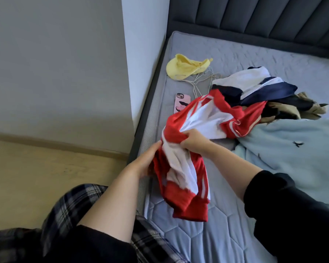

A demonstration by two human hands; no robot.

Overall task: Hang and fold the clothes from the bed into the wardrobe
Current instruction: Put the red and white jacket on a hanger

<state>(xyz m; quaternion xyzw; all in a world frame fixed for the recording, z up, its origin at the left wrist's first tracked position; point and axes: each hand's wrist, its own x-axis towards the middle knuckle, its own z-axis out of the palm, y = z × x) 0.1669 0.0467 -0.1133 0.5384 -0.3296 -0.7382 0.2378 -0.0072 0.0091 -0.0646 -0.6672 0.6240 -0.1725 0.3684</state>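
Grips the red-and-white jacket (180,196) in the right hand (193,138), fingers curled tight into a bunch of cloth near its middle. Holds that bunch above the mattress (198,234), near the bed's left edge. Leaves one length hanging below the grip, hem just over the quilting, and the other trailing away beyond the grip, lying on the bed and touching the clothes pile.

Sets the left hand (148,160) against the jacket's edge, just beside and a little below the grip, fingers reaching behind the cloth. Cannot tell whether it pinches the fabric or only touches it.

Beyond the grip and to its right: a navy-and-white garment (254,82) on top of the pile, a beige-and-black garment (292,107) next to it. Directly right of the grip: a pale blue garment (292,145) with small dark bird shapes, spread flat. Beyond the grip and slightly left: a pink phone (180,104), partly under the jacket; farther off, wire hangers (203,78) and a yellow cap (182,66).
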